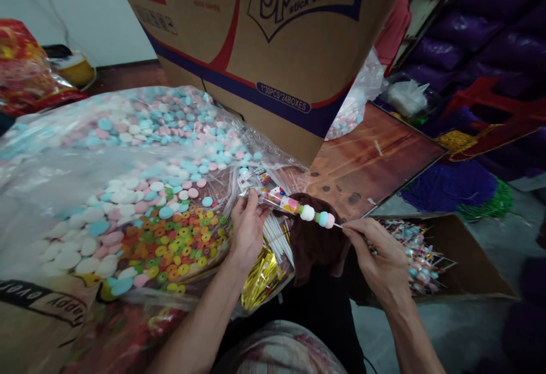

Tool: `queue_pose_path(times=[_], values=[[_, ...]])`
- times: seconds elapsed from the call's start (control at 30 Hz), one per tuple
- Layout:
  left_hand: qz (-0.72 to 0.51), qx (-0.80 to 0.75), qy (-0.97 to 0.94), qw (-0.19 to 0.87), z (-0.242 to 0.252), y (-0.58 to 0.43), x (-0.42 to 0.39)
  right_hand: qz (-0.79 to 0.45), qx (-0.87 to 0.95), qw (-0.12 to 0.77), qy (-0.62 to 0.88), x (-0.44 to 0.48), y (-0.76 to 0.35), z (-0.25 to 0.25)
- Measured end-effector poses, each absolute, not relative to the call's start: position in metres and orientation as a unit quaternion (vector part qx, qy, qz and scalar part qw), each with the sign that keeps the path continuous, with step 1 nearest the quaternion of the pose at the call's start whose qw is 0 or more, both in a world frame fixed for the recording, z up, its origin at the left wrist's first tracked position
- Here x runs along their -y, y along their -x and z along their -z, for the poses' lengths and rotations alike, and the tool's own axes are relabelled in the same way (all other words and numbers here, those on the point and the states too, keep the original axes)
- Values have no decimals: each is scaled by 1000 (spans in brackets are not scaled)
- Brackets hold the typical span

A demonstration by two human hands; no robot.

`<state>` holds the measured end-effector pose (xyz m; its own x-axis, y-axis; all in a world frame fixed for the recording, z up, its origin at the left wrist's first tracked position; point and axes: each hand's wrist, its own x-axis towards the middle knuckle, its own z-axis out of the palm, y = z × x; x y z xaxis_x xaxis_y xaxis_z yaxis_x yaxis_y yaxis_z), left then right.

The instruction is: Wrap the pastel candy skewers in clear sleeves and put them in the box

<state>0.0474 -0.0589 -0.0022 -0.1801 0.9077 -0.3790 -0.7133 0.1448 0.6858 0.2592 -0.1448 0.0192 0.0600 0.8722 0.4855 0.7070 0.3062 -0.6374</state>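
Observation:
My right hand (379,254) pinches the white stick of a candy skewer (307,213), which is threaded with white, blue, pink and green candies. The skewer's far end is inside a clear printed wrapper (279,198), and my left hand (249,223) is closed on that wrapper. Under my hands sits a tray of white sticks (277,237) and gold twist ties (262,277). Left of my left hand lie ring-shaped gummies (179,243) in yellow, green and orange. Pastel round candies (162,123) spread on plastic behind them.
A large cardboard box (256,49) stands upright at the back of the table. Beside my right arm, an open carton (464,260) contains many wrapped candy skewers (424,266). Purple sacks (478,27) are stacked at the right. A brown cloth (318,243) hangs at the table edge.

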Motion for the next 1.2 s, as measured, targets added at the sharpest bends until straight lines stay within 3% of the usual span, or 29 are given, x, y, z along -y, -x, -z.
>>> queue_pose_path(times=[0.37,0.6,1.2], values=[[-676,-459,-240,525,7,-54,62,-234,623,436,606,139,-243,-9],[-665,-464,-228,540,11,-54,62,-291,601,418,616,143,-245,-15],[-566,-417,-250,666,-5,-71,81,-71,746,383,540,140,-196,3]])
